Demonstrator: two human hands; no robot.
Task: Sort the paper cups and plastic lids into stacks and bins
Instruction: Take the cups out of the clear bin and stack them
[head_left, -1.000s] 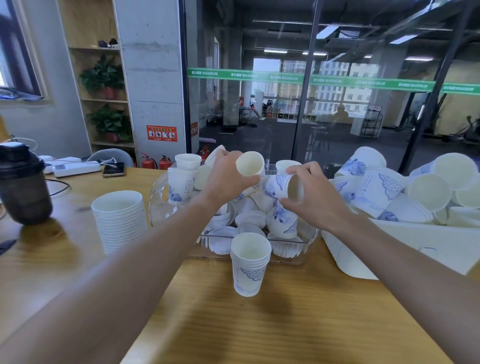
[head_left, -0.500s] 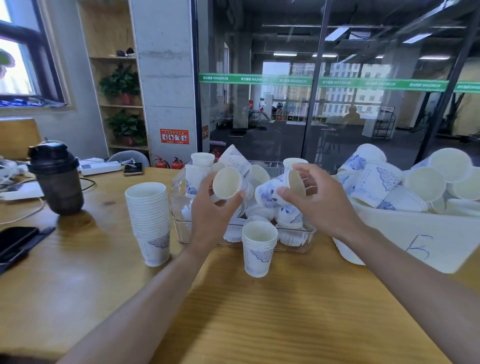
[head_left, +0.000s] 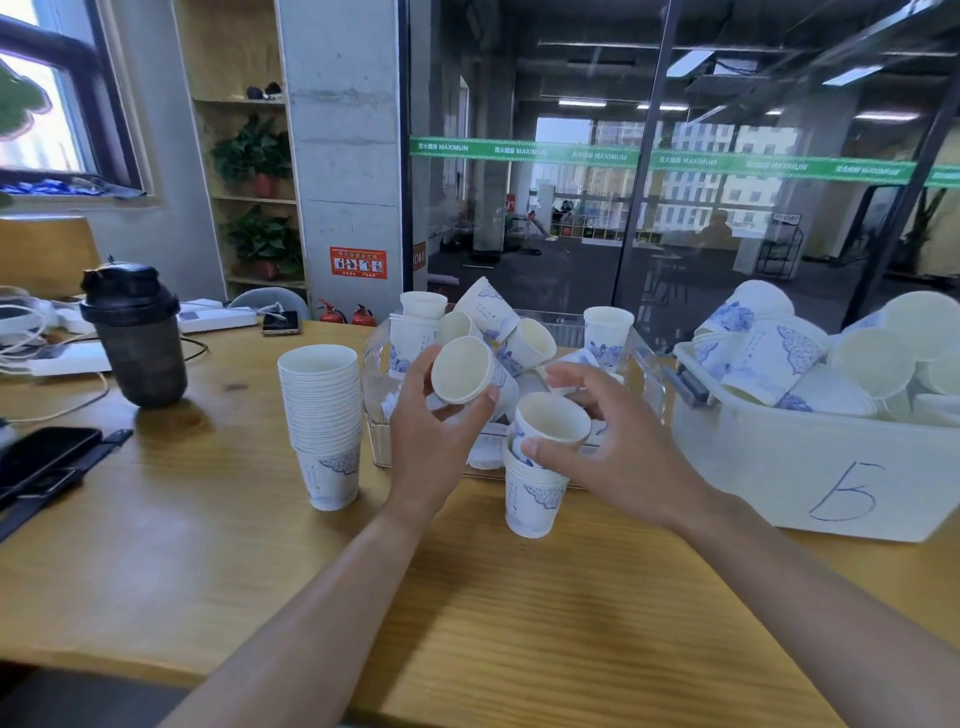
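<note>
Just left of the frame's centre, the left hand (head_left: 436, 441) held a single paper cup (head_left: 470, 371) on its side, thumb and fingers curled round the wall near the rim and the mouth turned toward the camera, probably so it stayed ready to go in next. Right of it, the right hand (head_left: 602, 447) pinched a second cup (head_left: 551, 423) by its rim, thumb on the near side and the other fingers spread loosely behind; that cup sat tilted in the mouth of the short stack (head_left: 532, 493) standing on the wooden table (head_left: 467, 613), not yet pushed home. A rim grip made sense there, since it left the base free to slide into the cup below. Behind both hands, at centre, stood the clear bin (head_left: 384, 395), heaped with loose cups and, at its bottom, what looked like white lids, within easy reach as the source pile. The tall stack (head_left: 323, 415), centre left, stood apart, seemingly set aside as finished or nearly so. At right the white tub (head_left: 810, 467), marked with a hand-drawn letter, held more jumbled cups. A dark shaker bottle (head_left: 136, 335) stood at upper left, clear of the work.
</note>
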